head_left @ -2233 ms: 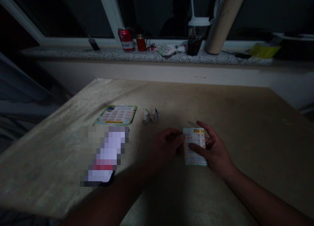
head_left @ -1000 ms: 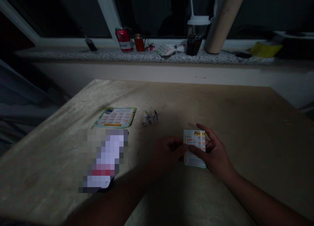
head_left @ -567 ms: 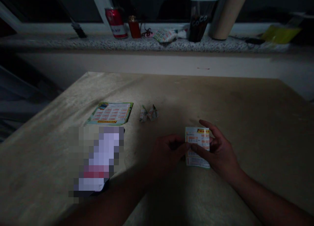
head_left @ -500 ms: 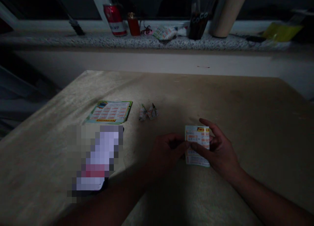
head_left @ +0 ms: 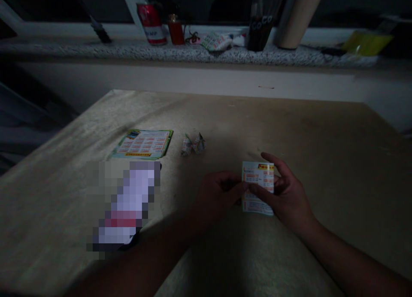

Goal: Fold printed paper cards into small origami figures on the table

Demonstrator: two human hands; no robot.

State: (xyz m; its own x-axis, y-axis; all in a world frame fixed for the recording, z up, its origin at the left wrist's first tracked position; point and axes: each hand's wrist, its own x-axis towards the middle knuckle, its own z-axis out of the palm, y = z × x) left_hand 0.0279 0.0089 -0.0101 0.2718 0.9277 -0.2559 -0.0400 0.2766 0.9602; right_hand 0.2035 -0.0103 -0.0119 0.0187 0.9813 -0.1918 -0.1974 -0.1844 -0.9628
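Between my two hands is a folded printed leaflet (head_left: 259,207), white with orange and yellow print, held up above the table. My left hand (head_left: 222,187) pinches its left edge, thumb in front. From the right, my right hand (head_left: 289,194) grips it, with the thumb across the front and the other fingers mostly behind. The right index finger sticks up past the leaflet's top corner. Two small folded paper pieces (head_left: 193,144) stand side by side further back. To their left lies a stack of similar leaflets (head_left: 144,143).
A phone-like object (head_left: 128,202), blurred by pixels, lies on the table (head_left: 322,134) left of my arms. On the stone windowsill (head_left: 112,52) behind stand a red can (head_left: 152,24), a red bottle (head_left: 176,31), a crumpled wrapper (head_left: 217,41), a dark lidded cup (head_left: 261,22) and a yellow item (head_left: 367,41).
The view has shifted very slightly. Both hands keep the same hold on the folded leaflet, and nothing on the table has been moved.
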